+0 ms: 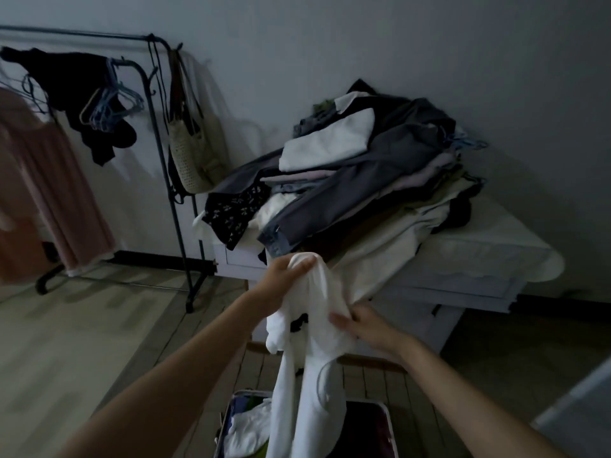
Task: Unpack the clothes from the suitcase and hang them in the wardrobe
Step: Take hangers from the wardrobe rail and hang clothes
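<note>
Loosely, both hands' fingers pinch a soft, limp white garment (307, 352): left hand (284, 276), right hand (367, 328).

White garment (317, 352), limp and crumpled, held up above the open suitcase (380, 421), its lower end trailing into the case. Suitcase at the bottom edge, lid open, holding white and green clothes. Clothes rail (165, 127) at left, bearing a pink garment (43, 180), a dark garment (76, 81) and bunched empty hangers (109, 107).
</note>
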